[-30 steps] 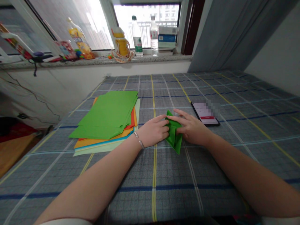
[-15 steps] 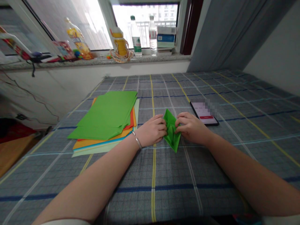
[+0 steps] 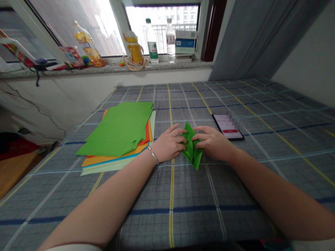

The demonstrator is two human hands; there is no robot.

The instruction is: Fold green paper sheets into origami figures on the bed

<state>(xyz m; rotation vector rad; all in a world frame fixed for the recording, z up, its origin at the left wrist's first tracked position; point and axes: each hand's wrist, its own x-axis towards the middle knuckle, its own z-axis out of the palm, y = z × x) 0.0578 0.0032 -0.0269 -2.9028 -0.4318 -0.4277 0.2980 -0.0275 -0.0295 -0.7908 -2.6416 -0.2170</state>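
A folded green paper piece (image 3: 192,151) lies on the checked cloth between my two hands. My left hand (image 3: 170,143) pinches its left side, with the fingers curled onto the paper. On the other side, my right hand (image 3: 210,141) grips the right edge with bent fingers. The paper's lower point sticks out below both hands and its top corner shows above them. A thin bracelet (image 3: 153,156) sits on my left wrist.
A stack of coloured sheets (image 3: 119,130), green on top, lies to the left. A phone (image 3: 228,127) with a lit screen lies just right of my right hand. Bottles (image 3: 151,40) and boxes (image 3: 186,42) stand on the window sill at the back.
Both hands went from lying flatter on the paper to pinching it from both sides. The paper shifted slightly and its shape between the fingers changed.
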